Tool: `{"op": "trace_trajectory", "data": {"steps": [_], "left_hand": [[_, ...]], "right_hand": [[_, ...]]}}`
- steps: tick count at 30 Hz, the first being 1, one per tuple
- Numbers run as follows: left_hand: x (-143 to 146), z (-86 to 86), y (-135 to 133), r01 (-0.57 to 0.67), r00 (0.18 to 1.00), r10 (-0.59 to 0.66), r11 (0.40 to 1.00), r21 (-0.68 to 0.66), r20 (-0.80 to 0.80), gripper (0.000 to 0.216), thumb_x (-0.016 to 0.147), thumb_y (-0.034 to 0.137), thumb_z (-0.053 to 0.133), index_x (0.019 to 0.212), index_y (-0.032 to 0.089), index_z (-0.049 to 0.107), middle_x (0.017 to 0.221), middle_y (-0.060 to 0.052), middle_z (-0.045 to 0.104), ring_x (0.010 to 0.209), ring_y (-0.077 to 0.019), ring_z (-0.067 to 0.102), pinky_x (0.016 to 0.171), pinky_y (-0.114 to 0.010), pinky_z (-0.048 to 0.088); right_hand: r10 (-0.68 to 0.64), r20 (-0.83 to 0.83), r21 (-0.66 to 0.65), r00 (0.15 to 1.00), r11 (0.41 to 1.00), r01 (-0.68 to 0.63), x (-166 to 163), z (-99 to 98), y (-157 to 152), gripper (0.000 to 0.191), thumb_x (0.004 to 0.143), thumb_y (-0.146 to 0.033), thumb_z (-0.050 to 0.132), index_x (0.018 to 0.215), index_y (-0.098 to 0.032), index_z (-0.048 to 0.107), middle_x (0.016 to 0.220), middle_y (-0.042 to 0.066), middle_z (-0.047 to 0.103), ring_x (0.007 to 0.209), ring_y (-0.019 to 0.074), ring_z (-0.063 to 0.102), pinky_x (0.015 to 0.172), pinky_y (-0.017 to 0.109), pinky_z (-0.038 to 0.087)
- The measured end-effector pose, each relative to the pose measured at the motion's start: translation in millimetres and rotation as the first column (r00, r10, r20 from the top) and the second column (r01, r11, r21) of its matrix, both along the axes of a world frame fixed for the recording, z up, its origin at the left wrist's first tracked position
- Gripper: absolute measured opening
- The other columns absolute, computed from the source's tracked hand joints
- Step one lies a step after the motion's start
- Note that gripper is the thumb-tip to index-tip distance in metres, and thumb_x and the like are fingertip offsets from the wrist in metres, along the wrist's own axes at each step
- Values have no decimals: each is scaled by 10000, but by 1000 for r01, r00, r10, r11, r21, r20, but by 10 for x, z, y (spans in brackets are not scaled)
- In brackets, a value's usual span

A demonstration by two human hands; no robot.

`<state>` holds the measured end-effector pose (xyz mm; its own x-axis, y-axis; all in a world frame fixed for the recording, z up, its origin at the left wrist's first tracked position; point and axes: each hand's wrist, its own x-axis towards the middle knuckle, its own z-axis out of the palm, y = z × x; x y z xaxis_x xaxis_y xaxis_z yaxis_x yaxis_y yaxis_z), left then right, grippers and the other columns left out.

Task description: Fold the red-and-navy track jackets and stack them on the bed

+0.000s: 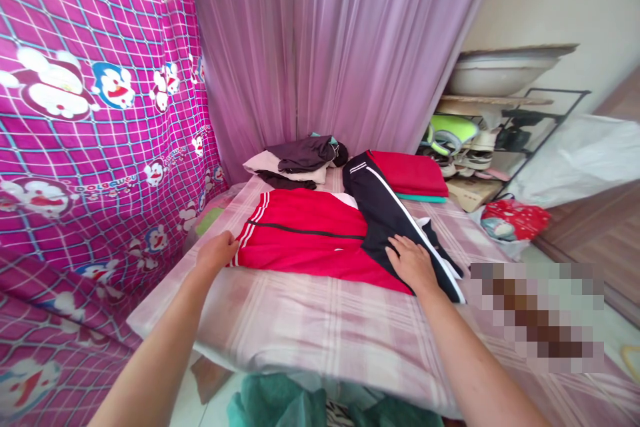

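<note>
Backdrop: mauve curtain [340, 47]; in front of it, the plaid-covered surface [310, 320]. Red-and-navy jacket [300, 253] lies on the middle of the surface, striped hem to the person's left, shoulder end to the right. Navy sleeve [383, 207] runs across the shoulder end, cuff toward the curtain. Second sleeve: position not clear.

Behind, to the right: folded red cloth [410, 173], squared, the sleeve's cuff end against it. Behind, to the left: loose dark clothes [307, 155], heaped.

Right hand [413, 263]: flat on the navy part, fingers spread, nothing clasped. Left hand [219, 252]: at the hem's near corner, fingers bunched; whether the grip has pinched fabric cannot be told.

Black zip [305, 231]: runs nearly straight from the hem to the navy part.

Progress, as judged: jacket spread and mostly flat; body not folded over; sleeve not tucked in. The heap appears unsorted.
</note>
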<state>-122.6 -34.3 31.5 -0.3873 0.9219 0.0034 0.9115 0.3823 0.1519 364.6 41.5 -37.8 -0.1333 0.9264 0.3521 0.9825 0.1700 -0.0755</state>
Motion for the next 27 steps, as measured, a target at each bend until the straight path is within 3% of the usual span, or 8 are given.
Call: {"op": "trace_trajectory", "data": {"steps": [7, 11, 13, 15, 19, 22, 24, 27], "left_hand": [[-44, -4, 150, 15, 999, -16, 1000, 17, 39, 190, 804, 335, 535, 879, 214, 661, 911, -89, 746, 830, -252, 680, 698, -316, 467], [-46, -44, 86, 259, 934, -307, 934, 246, 182, 373, 849, 500, 481, 927, 215, 709, 1063, -92, 742, 962, -231, 668, 872, -313, 497], [-85, -52, 43, 397, 862, -454, 882, 254, 227, 488, 828, 627, 469, 900, 221, 730, 1034, -84, 754, 981, -240, 663, 918, -328, 493], [-148, -41, 10, 474, 817, -512, 859, 196, 265, 581, 747, 721, 529, 938, 216, 746, 1035, -86, 760, 976, -258, 665, 927, -356, 496], [-281, 50, -28, 463, 831, -453, 885, 52, 322, 722, 605, 746, 660, 1079, 207, 735, 1058, -86, 754, 929, -266, 668, 863, -361, 518], [-328, 157, -30, 485, 799, -445, 875, 6, 405, 597, 641, 732, 642, 954, 232, 732, 892, -36, 746, 816, -228, 654, 790, -335, 524], [-328, 212, -3, 477, 747, -447, 876, 72, 491, 545, 685, 741, 604, 850, 231, 701, 782, -16, 711, 762, -207, 636, 764, -326, 524], [-290, 221, 100, 368, 677, -440, 896, 247, 589, 593, 693, 781, 580, 863, 220, 673, 785, -25, 700, 783, -208, 634, 779, -333, 532]], "right_hand": [[21, -19, -31, 1000, 999, -22, -18, 71, -27, 436, 985, -316, 392, 1291, -173, 667, 1405, 112, 610, 1339, 264, 511, 1122, 451, 356], [19, -35, -16, 999, 1000, -19, -10, 37, -9, 431, 982, -323, 398, 1280, -179, 674, 1399, 116, 615, 1335, 272, 513, 1120, 467, 358], [37, -49, 13, 998, 999, -37, -2, 15, -1, 425, 977, -329, 406, 1265, -184, 682, 1385, 119, 626, 1323, 279, 523, 1109, 487, 370], [51, -62, 42, 997, 998, -48, 6, 0, 4, 416, 972, -333, 417, 1249, -186, 690, 1365, 123, 640, 1306, 285, 539, 1094, 499, 387], [57, -61, 57, 997, 997, -53, 9, 5, -1, 401, 967, -322, 430, 1232, -186, 698, 1348, 125, 651, 1286, 287, 559, 1080, 495, 406], [50, -64, 46, 997, 998, -47, -4, 36, -15, 405, 968, -314, 428, 1240, -178, 695, 1350, 131, 648, 1289, 297, 558, 1080, 506, 408], [46, -69, 29, 997, 999, -44, -17, 65, -27, 409, 968, -313, 432, 1250, -166, 689, 1357, 135, 643, 1297, 301, 552, 1087, 513, 404], [38, -71, 0, 997, 999, -38, -32, 104, -44, 414, 968, -312, 438, 1263, -154, 681, 1372, 133, 632, 1313, 297, 539, 1102, 506, 394]]}}
